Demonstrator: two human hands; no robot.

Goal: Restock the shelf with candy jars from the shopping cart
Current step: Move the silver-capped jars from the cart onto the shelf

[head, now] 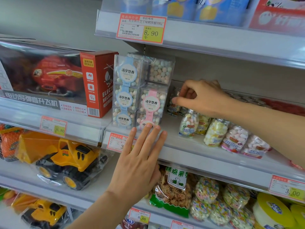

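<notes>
Shelf (pixel 181 142), middle tier: clear candy cubes (pixel 130 96) stacked left, candy jars (pixel 216 133) standing right. Left hand (pixel 142 156): fingers straight, tips touching the lowest cubes; right hand (pixel 203 98): fingers pinching a jar (pixel 173 107) at the back row (placing step, likely). Next: seat it upright, then release.

The white shelf (pixel 186 146) crosses the middle of the frame. At centre, clear candy boxes (pixel 140 91) stand stacked on it. At centre right, candy jars (pixel 216 132) crowd together, some upright, some tilted.

pastel candy jars (pixel 216 132), red helicopter box (pixel 97 83), yellow toy truck (pixel 69 161)
</notes>
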